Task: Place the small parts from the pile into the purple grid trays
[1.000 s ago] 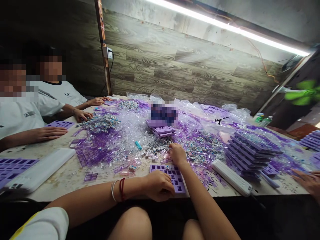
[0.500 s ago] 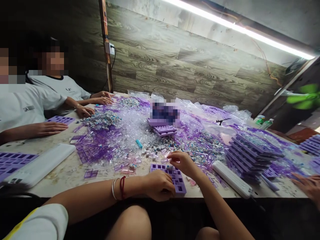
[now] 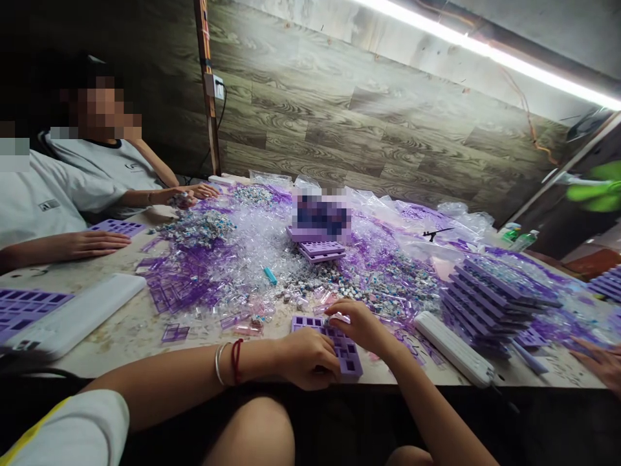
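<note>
A purple tray point(image 3: 350, 366) with square pockets lies at the table's near edge. My left hand point(image 3: 308, 357) rests over its lower left part, fingers curled round the near side and covering several pockets. At the tray's far edge, my right hand point(image 3: 356, 321) has thumb and fingers pinched together. A small whitish piece seems to be at those fingertips, too little to make out. Just beyond the hands lie loose small white and blue parts point(image 3: 334, 279) and pink clear plastic pieces point(image 3: 250, 329).
Purple clear plastic frames point(image 3: 187, 285) heap on the left. A stack of purple trays point(image 3: 490, 310) stands right, beside a white power strip point(image 3: 453, 349). Another white strip point(image 3: 92, 317) lies left. Co-workers' hands point(image 3: 104, 244) are at the left; another person's hand point(image 3: 601, 366) is far right.
My right hand has come slightly nearer and lower, over the tray's far edge. My left hand stays put. At the left, one co-worker has raised an arm toward the head.
</note>
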`<state>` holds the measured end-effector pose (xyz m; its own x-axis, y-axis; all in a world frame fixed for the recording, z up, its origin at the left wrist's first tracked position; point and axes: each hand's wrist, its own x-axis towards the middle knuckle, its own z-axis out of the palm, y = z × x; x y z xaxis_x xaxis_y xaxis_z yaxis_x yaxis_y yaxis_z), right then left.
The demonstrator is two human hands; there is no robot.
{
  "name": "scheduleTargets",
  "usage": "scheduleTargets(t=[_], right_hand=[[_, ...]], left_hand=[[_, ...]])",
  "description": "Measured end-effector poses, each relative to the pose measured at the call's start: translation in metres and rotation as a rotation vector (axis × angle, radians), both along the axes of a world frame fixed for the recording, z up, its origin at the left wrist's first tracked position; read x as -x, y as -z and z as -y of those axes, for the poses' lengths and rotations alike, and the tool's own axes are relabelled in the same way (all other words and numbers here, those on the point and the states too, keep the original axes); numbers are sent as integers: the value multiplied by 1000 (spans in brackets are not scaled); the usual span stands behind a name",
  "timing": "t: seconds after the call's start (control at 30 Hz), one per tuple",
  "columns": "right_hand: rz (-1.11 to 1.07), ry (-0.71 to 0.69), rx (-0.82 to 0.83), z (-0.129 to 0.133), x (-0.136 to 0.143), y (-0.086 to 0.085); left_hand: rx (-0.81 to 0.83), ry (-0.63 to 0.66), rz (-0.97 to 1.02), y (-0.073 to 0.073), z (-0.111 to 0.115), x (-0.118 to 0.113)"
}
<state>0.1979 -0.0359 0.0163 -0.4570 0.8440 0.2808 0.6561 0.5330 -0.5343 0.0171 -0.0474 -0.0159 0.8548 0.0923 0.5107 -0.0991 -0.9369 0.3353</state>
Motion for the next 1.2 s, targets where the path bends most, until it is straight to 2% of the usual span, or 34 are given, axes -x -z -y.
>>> scheduleTargets(t=[0.3,0.47,0.67,0.87,1.2], right_hand=[[0,-25,-8,-1,1,-2],[35,-28,12,-2,1,0],[181,-2,29,-3,8,-11],[328,-14,124,-4,17,-24],[566,73,102,-4,33,-31]], left_hand=[[15,19,-1,7,-3,-1],[15,18,3,3,-2,-1],[11,10,-7,0,-1,-1],[15,6,-4,2,-1,-1],[20,0,-20,4,-1,-1]])
